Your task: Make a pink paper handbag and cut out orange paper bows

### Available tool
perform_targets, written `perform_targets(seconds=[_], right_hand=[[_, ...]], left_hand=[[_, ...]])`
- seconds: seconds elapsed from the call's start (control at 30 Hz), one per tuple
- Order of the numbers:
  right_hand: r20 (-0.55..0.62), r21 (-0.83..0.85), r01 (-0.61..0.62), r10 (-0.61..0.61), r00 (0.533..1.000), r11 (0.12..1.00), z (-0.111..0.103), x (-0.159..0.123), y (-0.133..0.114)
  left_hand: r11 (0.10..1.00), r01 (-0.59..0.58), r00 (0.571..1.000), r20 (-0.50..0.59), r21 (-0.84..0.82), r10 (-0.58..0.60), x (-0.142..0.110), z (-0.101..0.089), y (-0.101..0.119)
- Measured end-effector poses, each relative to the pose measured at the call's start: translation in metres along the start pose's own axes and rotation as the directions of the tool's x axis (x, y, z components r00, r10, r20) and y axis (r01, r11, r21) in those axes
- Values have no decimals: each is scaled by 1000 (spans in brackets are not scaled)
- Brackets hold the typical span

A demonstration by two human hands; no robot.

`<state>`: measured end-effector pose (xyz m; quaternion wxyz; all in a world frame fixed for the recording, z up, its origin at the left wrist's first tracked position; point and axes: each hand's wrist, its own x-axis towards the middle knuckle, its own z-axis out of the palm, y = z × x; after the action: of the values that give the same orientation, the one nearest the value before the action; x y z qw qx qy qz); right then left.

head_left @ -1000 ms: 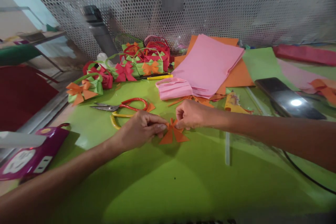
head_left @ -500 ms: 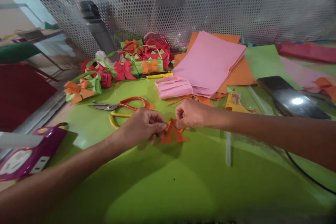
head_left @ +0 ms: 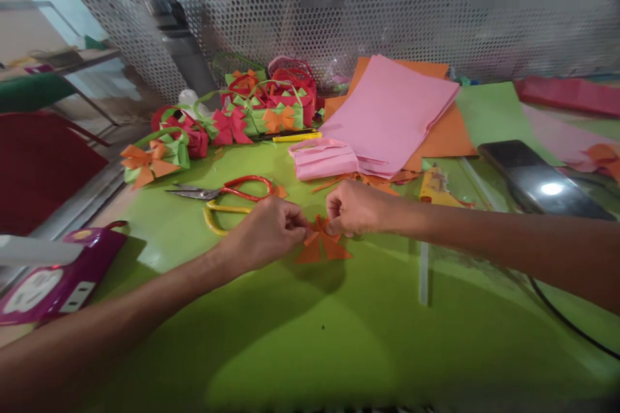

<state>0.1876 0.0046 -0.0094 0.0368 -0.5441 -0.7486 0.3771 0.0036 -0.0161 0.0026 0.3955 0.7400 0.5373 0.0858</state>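
An orange paper bow (head_left: 323, 248) with two pointed tails is held between both hands, low over the green tabletop (head_left: 290, 342). My left hand (head_left: 271, 229) pinches its left side between thumb and fingers. On the right side, my right hand (head_left: 351, 210) grips it with curled fingers, which cover part of the loops. Scissors (head_left: 213, 195) with one red and one yellow handle lie just beyond my left hand. A folded pink paper bag (head_left: 323, 161) rests behind my right hand, among orange paper scraps (head_left: 382, 184).
Small paper bags with bows (head_left: 278, 113) stand at the back left, near a grey bottle (head_left: 184, 55). Pink sheets (head_left: 387, 110) lie behind. A phone (head_left: 537, 174) with its light on and a glue stick (head_left: 423, 274) are at right, a purple device (head_left: 72, 271) at left.
Both hands stay on the orange bow in nearly the same place. The left fingers have shifted slightly on its left loop. The view has moved a little.
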Motion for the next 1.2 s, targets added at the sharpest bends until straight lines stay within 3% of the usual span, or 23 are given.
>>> perform_targets(seconds=[1.2], right_hand=[[-34,-42,-9,7,999,999,-2,-4,-6]], left_hand=[[988,-72,996,-47,134,79,1,3,6]])
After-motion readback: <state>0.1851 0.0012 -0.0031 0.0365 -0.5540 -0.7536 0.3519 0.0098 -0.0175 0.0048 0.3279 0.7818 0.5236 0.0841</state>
